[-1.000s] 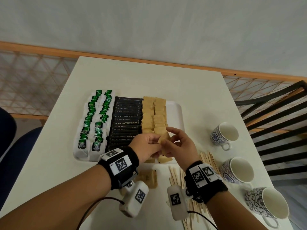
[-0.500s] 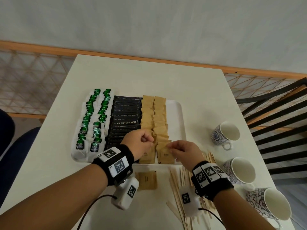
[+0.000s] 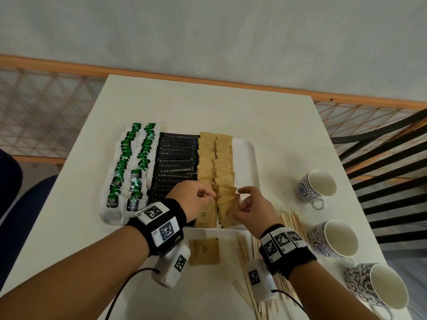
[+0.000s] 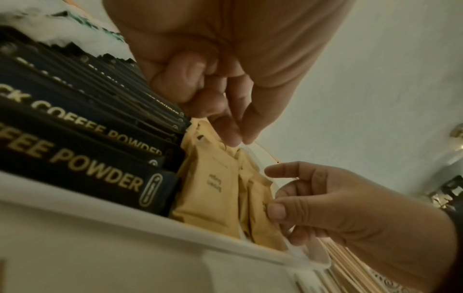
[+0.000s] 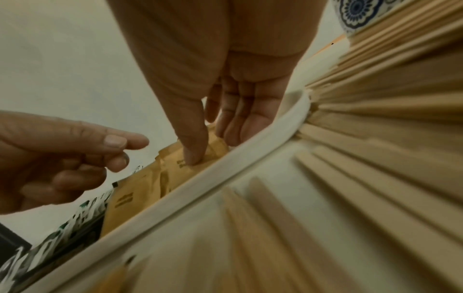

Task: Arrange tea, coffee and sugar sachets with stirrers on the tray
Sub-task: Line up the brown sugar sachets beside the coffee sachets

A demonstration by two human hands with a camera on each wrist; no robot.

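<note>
- Both hands have come down from mid-air onto the near end of the brown rows since a second ago; the sachet then held between them now lies in the right-hand row.
- On the white table (image 3: 265,125) sits the white tray (image 3: 246,158), nearly filled: green tea sachets (image 3: 129,167) in two rows at the left, black coffee sachets (image 3: 178,167) in the middle, brown sugar sachets (image 3: 216,167) in two rows right of those.
- Only a bare strip along the tray's right side is left, presumably for stirrers.
- Still to do, as I judge it: one loose sugar sachet (image 3: 204,251) lies on the table just near of the tray, and the wooden stirrers (image 3: 291,225) lie scattered on the table to the near right, none on the tray.
- Three patterned cups (image 3: 315,189) stand well right of the tray, out of the way.
- Right hand (image 3: 253,210) has its fingers loosely spread, the thumb pressing the nearest sachet of the right-hand row flat.
- Left hand (image 3: 196,199) is curled, thumb and forefinger pressed together over the sachets; whether they pinch an edge, I cannot tell.
</note>
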